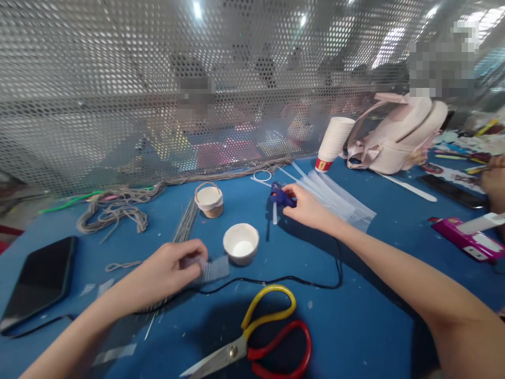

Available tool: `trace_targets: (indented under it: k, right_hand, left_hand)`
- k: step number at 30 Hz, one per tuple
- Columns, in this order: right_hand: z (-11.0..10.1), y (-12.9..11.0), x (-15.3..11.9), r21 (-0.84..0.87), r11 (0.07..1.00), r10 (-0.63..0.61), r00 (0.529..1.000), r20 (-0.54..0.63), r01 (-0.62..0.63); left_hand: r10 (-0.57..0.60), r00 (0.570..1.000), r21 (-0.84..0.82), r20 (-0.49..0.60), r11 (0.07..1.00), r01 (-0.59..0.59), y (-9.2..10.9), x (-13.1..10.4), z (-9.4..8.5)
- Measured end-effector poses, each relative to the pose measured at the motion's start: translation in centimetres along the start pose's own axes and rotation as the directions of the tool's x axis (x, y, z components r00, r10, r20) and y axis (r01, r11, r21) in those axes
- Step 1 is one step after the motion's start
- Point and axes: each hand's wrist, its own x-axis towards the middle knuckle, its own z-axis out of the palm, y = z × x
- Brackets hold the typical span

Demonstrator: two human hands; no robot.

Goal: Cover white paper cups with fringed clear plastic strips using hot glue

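Observation:
My right hand (pixel 302 206) is closed round the handle of a small dark blue glue gun (pixel 278 195), with a whitish glue stick (pixel 275 215) sticking out of it. My left hand (pixel 175 268) pinches a short, sheer, greyish-white strip (pixel 216 268) just above the table. Between the hands sits a white paper cup bottom (pixel 240 243), open side up. Behind it is a little bucket (pixel 210 201) with a white rim, a brown base and a thin arched handle. A bundle of thin grey wires or cords (pixel 185 223) runs partly beneath my left hand.
Scissors (pixel 232 351) with yellow and red handles lie in front. A black cable (pixel 276 280) crosses the table. Grey cord (pixel 114 210) and a phone (pixel 41 276) are left. Sheer strips (pixel 339 197), stacked paper cups (pixel 334 139) and a backpack (pixel 402 131) are right, below a perforated metal panel (pixel 118 105).

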Motion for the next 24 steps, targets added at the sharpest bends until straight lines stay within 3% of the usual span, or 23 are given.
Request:
trace_targets:
  k: [3,6,9,14,17,19,24]
  right_hand:
    - [-1.4,-0.7,-0.7,0.363,0.93,0.076,0.997,-0.027,-0.062]
    - [-2.6,-1.5,-1.8,0.69,0.708,0.155,0.986,0.055,-0.149]
    - [-3.4,-2.3,-3.0,0.836,0.528,0.137,0.986,0.091,-0.15]
    - [-3.9,-3.8,-4.6,0.899,0.417,0.087,0.991,0.102,-0.129]
    - [-4.0,-4.6,-5.4,0.905,0.403,0.108,0.989,0.1,-0.136]
    - [-4.0,-5.1,-5.9,0.878,0.455,0.117,0.987,0.106,-0.148]
    - [-4.5,-5.6,-7.2,0.776,0.627,0.057,0.998,0.041,-0.068]
  left_hand:
    - [0.019,0.999,0.05,0.027,0.999,-0.021,-0.5,-0.1,-0.3]
    - [-0.006,0.999,0.087,-0.051,0.996,0.01,-0.1,0.1,-1.2]
    - [-0.013,0.999,0.021,-0.052,1.0,0.014,0.6,1.1,-1.6]
    - [0.052,0.997,-0.258,0.052,0.965,-0.037,0.9,4.2,0.6]
    - [0.065,0.997,-0.305,0.041,0.951,-0.05,1.1,5.4,2.4]
    - [0.07,0.998,-0.341,-0.003,0.938,-0.067,1.5,5.5,3.1]
    - [-0.037,0.967,-0.324,-0.253,0.945,-0.048,2.6,4.1,3.4]
